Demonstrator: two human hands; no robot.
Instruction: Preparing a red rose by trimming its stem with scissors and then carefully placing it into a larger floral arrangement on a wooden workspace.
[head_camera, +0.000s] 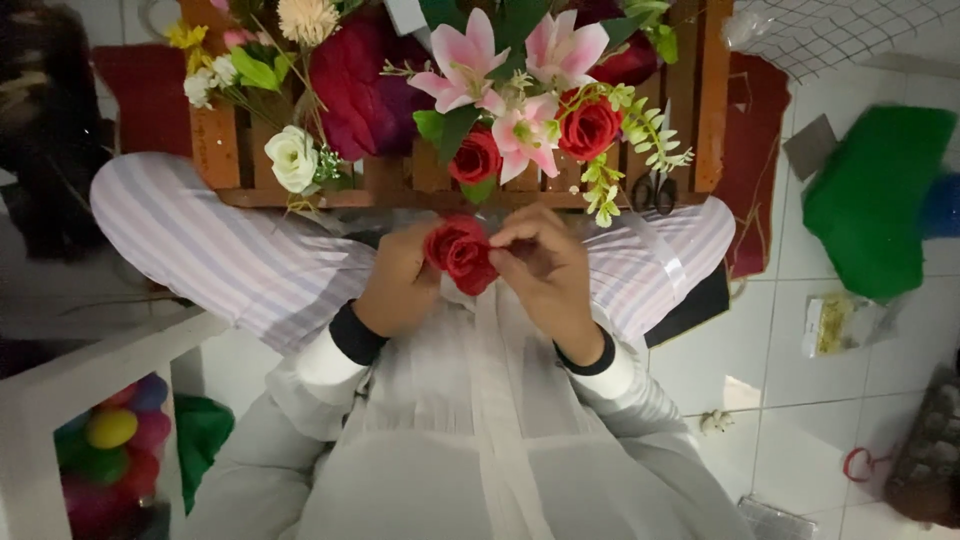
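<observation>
Both hands (480, 265) pinch a red rose (462, 252) above striped knees, white tiled floor (800, 380) around.

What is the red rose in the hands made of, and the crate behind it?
The red rose looks like fabric: matte, stiff petals, probably artificial, though the picture can't confirm it. Both the left hand and right hand pinch it. The crate looks like unpainted brown wood slats.

Left hand (400, 285) and right hand (545, 265) together, fingers (515, 232) pinched.

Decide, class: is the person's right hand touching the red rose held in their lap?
Touching. The head view shows the right hand with its fingertips pressed against the red rose, no gap between them.
</observation>
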